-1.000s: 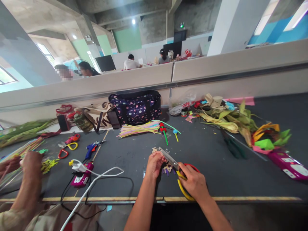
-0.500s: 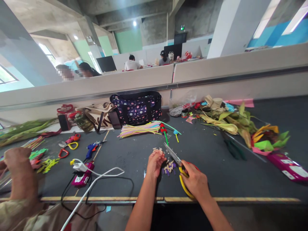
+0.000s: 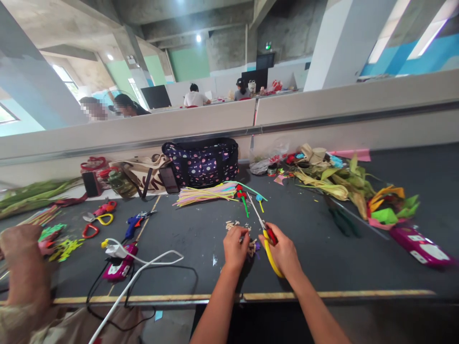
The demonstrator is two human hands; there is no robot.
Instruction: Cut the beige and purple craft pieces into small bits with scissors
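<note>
My right hand grips a pair of scissors with yellow and red handles. Their blades look closed and point away across the dark table. Just left of them, my left hand has its fingers curled together over the table; whatever is between the fingertips is too small to make out. Short beige pieces lie beyond that hand. A small pile of beige and purple bits shows between my two hands, partly covered by the left fingers.
Behind lie a bundle of pastel pipe cleaners, a red-and-green pipe-cleaner piece and a patterned bag. Dried husks are at right. Left are a glue gun, a power strip, a white cable and another person's arm.
My left hand has shifted a little right and turned downward over the pile. The scissors have swung more upright, their blades pointing away from the left hand.
</note>
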